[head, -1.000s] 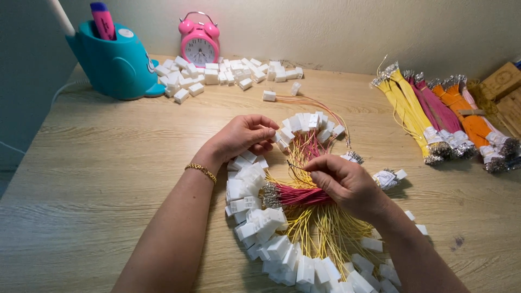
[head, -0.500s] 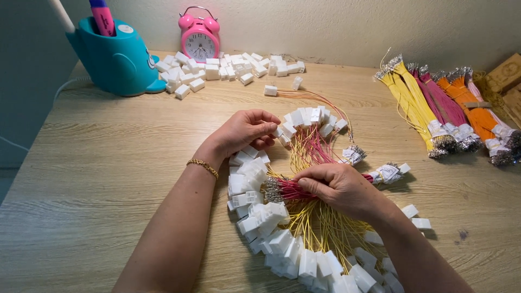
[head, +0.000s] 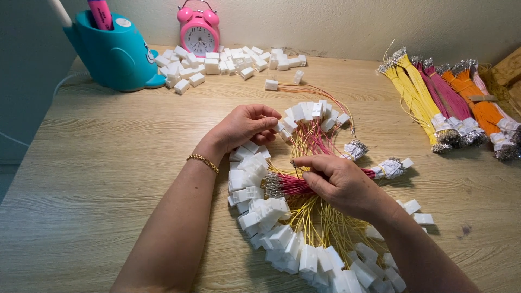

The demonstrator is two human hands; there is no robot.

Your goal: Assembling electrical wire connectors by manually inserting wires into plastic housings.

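Note:
A ring of white plastic connectors (head: 271,217) with yellow and pink wires (head: 320,217) lies on the wooden table (head: 108,179) in front of me. My left hand (head: 244,127), with a gold bracelet at the wrist, pinches a white connector (head: 278,127) at the top of the ring. My right hand (head: 339,182) rests over a bundle of pink wires (head: 296,185) and pinches a thin wire end near its fingertips. A small taped wire bunch (head: 388,168) lies just right of that hand.
A teal pen holder (head: 114,51) and a pink alarm clock (head: 198,32) stand at the back left. Loose white connectors (head: 217,62) are heaped beside them. Bundles of yellow, pink and orange wires (head: 445,103) lie at the right. A wooden box (head: 510,68) sits far right.
The view has shifted slightly. My right hand has drawn a little toward the middle over the pink bundle. My left hand stays at the top connectors.

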